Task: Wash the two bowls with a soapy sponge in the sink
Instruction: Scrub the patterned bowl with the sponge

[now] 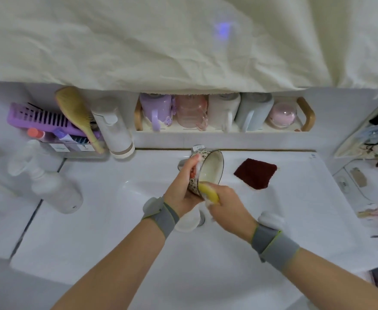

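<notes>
A patterned bowl (211, 168) with a cream inside is tipped on its side over the white sink (138, 198). My left hand (182, 189) grips its outer wall, foam on the fingers. My right hand (228, 206) holds a yellow sponge (209, 194) pressed against the bowl's lower rim. A second, white bowl (187, 222) lies in the basin under my hands, mostly hidden. The faucet (197, 149) sits just behind the patterned bowl.
A dark red cloth (255, 173) lies on the sink's right ledge. A white spray bottle (49, 182) lies left. Behind stand a white bottle (114, 128), a brush basket (49, 121) and a tray of cups (224, 113).
</notes>
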A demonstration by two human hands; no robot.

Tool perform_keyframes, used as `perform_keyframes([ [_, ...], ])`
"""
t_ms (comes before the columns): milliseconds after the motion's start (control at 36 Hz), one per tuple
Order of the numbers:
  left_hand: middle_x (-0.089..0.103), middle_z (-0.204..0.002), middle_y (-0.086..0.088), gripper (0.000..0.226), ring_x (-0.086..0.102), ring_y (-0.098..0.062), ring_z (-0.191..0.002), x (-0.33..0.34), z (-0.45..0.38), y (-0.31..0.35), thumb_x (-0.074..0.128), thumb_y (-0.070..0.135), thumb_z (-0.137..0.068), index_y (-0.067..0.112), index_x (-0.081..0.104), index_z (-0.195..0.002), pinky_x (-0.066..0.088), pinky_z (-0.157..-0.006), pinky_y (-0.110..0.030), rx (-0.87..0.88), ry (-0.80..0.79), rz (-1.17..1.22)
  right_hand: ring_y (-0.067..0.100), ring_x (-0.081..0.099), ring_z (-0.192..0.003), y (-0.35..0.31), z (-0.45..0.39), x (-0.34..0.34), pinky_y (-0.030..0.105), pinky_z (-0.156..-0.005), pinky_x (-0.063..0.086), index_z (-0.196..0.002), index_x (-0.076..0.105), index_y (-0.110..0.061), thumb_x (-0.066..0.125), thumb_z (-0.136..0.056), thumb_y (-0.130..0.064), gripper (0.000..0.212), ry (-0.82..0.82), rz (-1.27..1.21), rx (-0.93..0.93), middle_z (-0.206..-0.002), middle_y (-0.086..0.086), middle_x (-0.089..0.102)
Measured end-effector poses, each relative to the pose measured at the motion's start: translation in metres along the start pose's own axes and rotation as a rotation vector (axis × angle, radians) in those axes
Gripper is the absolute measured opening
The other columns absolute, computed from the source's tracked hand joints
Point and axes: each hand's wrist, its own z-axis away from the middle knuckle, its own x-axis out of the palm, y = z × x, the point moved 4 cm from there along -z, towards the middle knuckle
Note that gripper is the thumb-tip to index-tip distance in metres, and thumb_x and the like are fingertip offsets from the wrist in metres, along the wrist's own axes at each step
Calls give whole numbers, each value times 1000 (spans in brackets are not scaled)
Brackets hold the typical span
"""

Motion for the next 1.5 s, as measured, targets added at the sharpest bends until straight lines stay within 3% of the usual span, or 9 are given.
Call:
perform_keyframes([
  [167,72,-107,-6,36,62,-26,-105,-2,1,-9,59,49,-81,21,76,-95,41,-104,-52,-46,-20,20,25,66,-106,30,-9,-28,29,-62,49,-116,65,-12,60,-55,10,65,91,786,-542,-119,9,67],
  [333,64,-97,-8,42,59,-27,-98,7,-5,-1,60,53,-79,20,67,-105,48,-90,-41,-46,13,-68,18,59,-73,6,4,-3,44,-72,54,-84,64,-39,47,-82,-4,38,-25,-187,-36,-76,-15,63],
  [472,72,-101,-7,35,63,-27,-100,6,-2,-4,58,50,-84,21,74,-94,43,-102,-51,-53,-17,-23,19,55,-124,32,-8,-43,35,-75,49,-128,58,-18,57,-57,13,77,74,725,-519,-134,2,58],
  [667,68,-82,-6,40,65,-23,-78,8,-11,8,62,53,-79,17,70,-96,54,-83,-40,-36,41,-149,16,59,-109,19,4,1,31,-88,55,-127,60,-20,45,-78,13,61,-71,-244,-57,-119,-4,65],
  [806,71,-105,-9,43,64,-28,-100,4,-6,3,61,55,-80,21,70,-105,47,-98,-53,-75,56,-100,22,53,-127,39,-16,-46,35,-72,49,-128,58,-13,38,-69,13,68,69,829,-619,-133,5,60],
  [1028,66,-112,-10,66,62,-26,-98,2,-10,-3,67,59,-70,19,63,-122,52,-85,-40,-104,104,-25,28,59,-73,4,4,-9,38,-69,53,-91,64,-3,44,-88,-2,21,-24,-210,58,-81,12,65],
  [1111,63,-120,-9,69,59,-27,-105,-3,-9,-8,65,59,-71,22,58,-129,49,-93,-48,-126,77,72,-5,56,-69,12,8,-34,8,-64,42,-103,71,-16,43,-77,12,47,155,-299,90,-79,-26,67],
  [1250,64,-114,-11,59,58,-29,-103,-1,-3,-13,70,55,-71,18,65,-117,45,-98,-51,-159,96,193,19,47,-113,15,17,-54,32,-90,46,-127,56,-17,42,-75,-3,56,488,166,-108,-126,2,56],
  [1500,69,-95,-6,45,61,-24,-93,12,-4,-23,58,61,-77,21,72,-94,49,-92,-44,-200,42,50,27,41,-96,34,8,-11,39,-70,51,-109,62,-1,57,-66,10,45,210,547,-308,-102,13,54],
])
